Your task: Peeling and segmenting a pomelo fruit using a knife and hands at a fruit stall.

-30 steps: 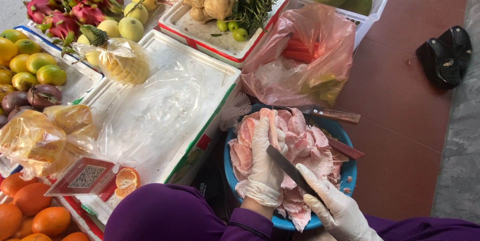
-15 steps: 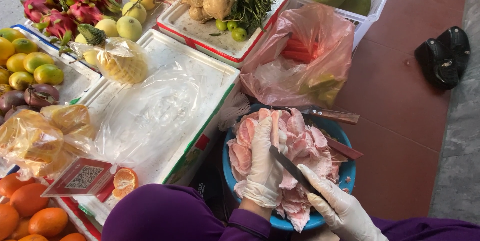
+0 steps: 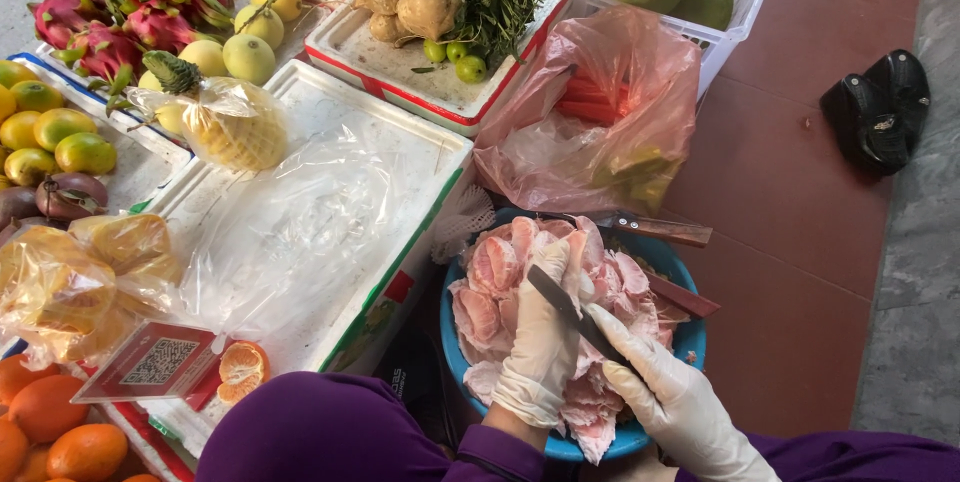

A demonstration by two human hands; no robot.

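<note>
Fruit peel [image 3: 500, 292], pink and thick, fills the blue bowl [image 3: 690, 342] at lower centre of the frame. The left hand [image 3: 540, 342] lies flat on it, fingers together; the right hand [image 3: 670, 402], just beside, is clamped on a knife [image 3: 565, 307] whose blade crosses the left hand.

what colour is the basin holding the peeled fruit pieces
Blue. The basin shows its rim around the pink fruit pieces in the head view.
</note>
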